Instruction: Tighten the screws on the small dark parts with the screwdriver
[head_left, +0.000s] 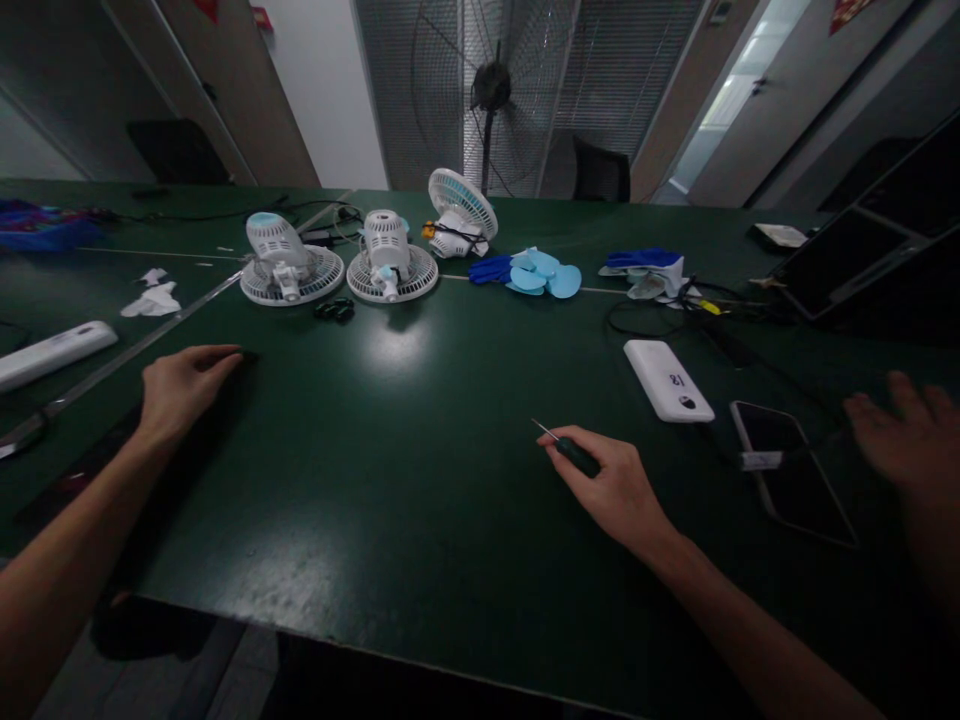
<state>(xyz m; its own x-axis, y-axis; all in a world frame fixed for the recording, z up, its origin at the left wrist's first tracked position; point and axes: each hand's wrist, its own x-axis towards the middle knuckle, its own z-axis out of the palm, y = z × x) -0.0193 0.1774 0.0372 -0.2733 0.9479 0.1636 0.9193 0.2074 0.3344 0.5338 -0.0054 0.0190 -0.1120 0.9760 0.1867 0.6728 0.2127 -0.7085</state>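
A small screwdriver (pixel 576 456) with a dark green handle is held in the fingers of my right hand (pixel 616 492), its thin metal tip pointing up and to the left. On the left side of the table, my left hand (pixel 180 388) is closed in a pinch; a small dark thing shows at its fingertips, too dim to name. Beyond my left hand lie several small black pieces (pixel 334 309). Behind them two white fan heads (pixel 292 275) (pixel 391 270) rest grille down, motors upward. A third white fan (pixel 459 212) leans tilted at the back, with a dark cord around its base.
Light blue fan blades (pixel 544 273) lie beside blue gloves (pixel 489 269). At right are another glove (pixel 646 270), a white power bank (pixel 667 380), a phone (pixel 795 470), cables and another person's hand (pixel 907 430). Crumpled tissue (pixel 153 298) and a white device (pixel 56 354) lie left.
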